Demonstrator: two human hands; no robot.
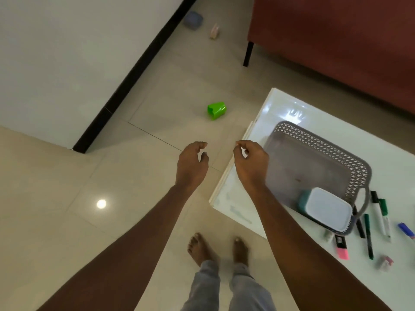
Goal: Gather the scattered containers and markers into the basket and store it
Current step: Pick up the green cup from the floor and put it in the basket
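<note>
Head view, looking down: nearest the camera are two bare feet [217, 248] on the pale tiled floor [67, 232], with grey trouser legs below them. Both forearms reach forward from the lower edge. The left hand [190, 162] hangs over the floor just beside the corner of the white bench [292, 104], fingers loosely curled, its grip released and empty. The right hand [251, 160] hovers over the bench's near edge, just beside the grey basket [325, 144], thumb and forefinger nearly pinched but grasping nothing visible.

The basket stands on the bench, with a perforated rim and a handle at its near end. Inside it, at that near end, lies a teal container with a white lid [325, 208]; the remainder of the basket floor is bare. On the bench beside the basket's handle end lie scattered markers: a pink highlighter [341, 248], a green marker [368, 236], a white marker with a green cap [381, 214], a black marker partly under the basket's rim, and a blue one [406, 230] at the frame edge. A small blurred pinkish item [385, 262] lies nearer the camera.

Beyond the basket's bench, a green container [216, 110] lies tipped on the floor, well apart from the hands. Farther off, near the black skirting, sit a blue-grey container [193, 20] and a small pale item [214, 32], both blurred. A dark red sofa [336, 41] stands behind the bench.
</note>
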